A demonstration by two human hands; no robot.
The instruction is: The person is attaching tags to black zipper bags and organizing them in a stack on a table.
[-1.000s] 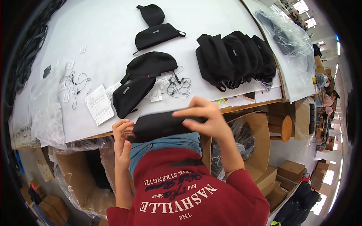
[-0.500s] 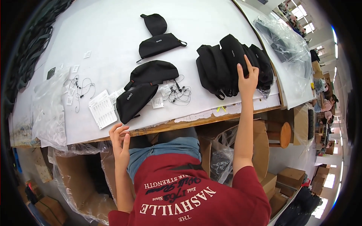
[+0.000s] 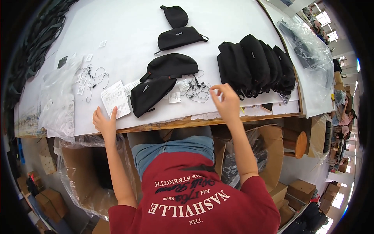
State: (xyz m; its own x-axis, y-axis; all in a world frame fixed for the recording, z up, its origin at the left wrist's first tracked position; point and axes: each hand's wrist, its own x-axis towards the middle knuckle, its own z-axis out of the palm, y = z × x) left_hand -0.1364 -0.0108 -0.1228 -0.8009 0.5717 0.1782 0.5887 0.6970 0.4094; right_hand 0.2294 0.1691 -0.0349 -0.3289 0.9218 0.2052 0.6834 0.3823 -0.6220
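Note:
My left hand is at the table's front edge, thumb and fingers apart, with the thumb at the lower edge of a stack of white printed cards. My right hand hovers near the table's front, its fingers loosely curled and nothing visible in them. It lies between a tangle of thin black cords and a row of black zip pouches standing packed together. Nearest the cards lies a black pouch, overlapping another black pouch. White tags are beside them.
Farther back lie a long black pouch and a smaller one. At left are a clear plastic bag, more cords and dark straps. Plastic-wrapped goods lie far right. Open cartons stand below the table.
My right hand has left the row of pouches and come left and nearer. My left hand has moved left to the cards. The view has shifted slightly.

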